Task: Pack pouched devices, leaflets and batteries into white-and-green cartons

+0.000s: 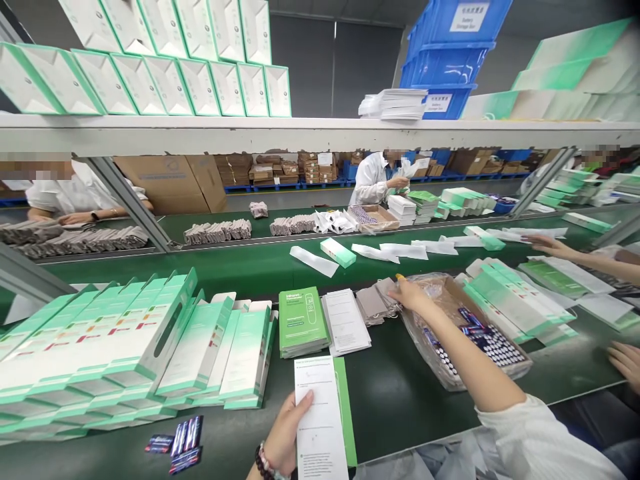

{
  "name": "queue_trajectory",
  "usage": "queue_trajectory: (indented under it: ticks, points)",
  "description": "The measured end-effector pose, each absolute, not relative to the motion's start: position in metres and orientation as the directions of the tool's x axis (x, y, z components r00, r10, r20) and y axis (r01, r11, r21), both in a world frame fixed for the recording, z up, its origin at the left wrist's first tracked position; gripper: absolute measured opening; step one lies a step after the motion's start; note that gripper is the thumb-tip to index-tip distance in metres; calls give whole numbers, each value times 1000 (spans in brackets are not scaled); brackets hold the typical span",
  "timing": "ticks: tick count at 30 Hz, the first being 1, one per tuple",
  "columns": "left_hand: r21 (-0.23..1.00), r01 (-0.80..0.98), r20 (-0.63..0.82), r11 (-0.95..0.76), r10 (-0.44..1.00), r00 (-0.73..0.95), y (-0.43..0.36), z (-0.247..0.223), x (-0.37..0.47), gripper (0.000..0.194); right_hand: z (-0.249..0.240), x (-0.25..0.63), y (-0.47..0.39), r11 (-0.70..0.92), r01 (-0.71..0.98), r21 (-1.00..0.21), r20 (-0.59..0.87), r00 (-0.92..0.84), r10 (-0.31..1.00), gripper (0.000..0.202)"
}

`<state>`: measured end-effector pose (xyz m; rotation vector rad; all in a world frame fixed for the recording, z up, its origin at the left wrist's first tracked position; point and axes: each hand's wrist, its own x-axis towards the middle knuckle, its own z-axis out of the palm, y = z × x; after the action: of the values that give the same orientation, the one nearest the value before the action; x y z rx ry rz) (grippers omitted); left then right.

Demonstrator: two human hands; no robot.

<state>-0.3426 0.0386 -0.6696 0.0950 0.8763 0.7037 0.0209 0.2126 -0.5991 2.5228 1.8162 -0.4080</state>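
My left hand [287, 430], with a beaded bracelet at the wrist, grips a white printed leaflet [320, 417] with a green booklet [346, 407] behind it. Reaching forward, my right hand [407, 293] has its fingertips at the grey cloth pouches [375, 303]; whether it pinches one is unclear, and something yellow shows at its fingertips. Left of the pouches lie a stack of white leaflets [346, 321] and a stack of green booklets [303, 320]. Beside my right forearm is a plastic-lined carton [453, 290] of batteries.
White-green boxes [200, 347] fill the left, with loose batteries [185, 433] in front. A belt [240, 267] carries white sleeves [313, 260] and a box [338, 253]. Another person's hands are at the right; a shelf [320, 137] crosses above. A person [373, 177] works opposite.
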Motion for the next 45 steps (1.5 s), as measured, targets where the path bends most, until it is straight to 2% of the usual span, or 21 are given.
queue_trajectory:
  ticks: [2,6,12,18,26,38,42,45]
  points:
    - [311,-540,-689,782,577,438,39,-665,-344,35,-611,20,214,-319,941,-116,-235,286,929,61]
    - [210,-524,-750,825,480,455,39,-660,-345,32,-621,15,210,-266,959,-102,-185,245,952,60]
    - [236,-556,-754,797,511,412,35,-662,-336,30,-621,21,205,-222,969,-109,-58,216,975,44]
    - [228,-556,-753,800,506,420,36,-654,-326,29,-628,16,197,-237,971,14,-29,237,971,41]
    - [238,-557,-772,796,502,389,33,-652,-322,28,-620,3,191,-139,982,126,28,137,990,37]
    - [224,-533,-762,816,488,426,29,-667,-320,37,-614,12,205,-58,995,85,-193,74,978,38]
    - [152,-554,-716,819,477,509,27,-668,-318,36,-613,9,204,-26,999,37,-195,32,980,46]
    - [90,-545,-662,834,459,593,28,-665,-315,39,-605,9,205,-44,999,-23,-141,41,989,36]
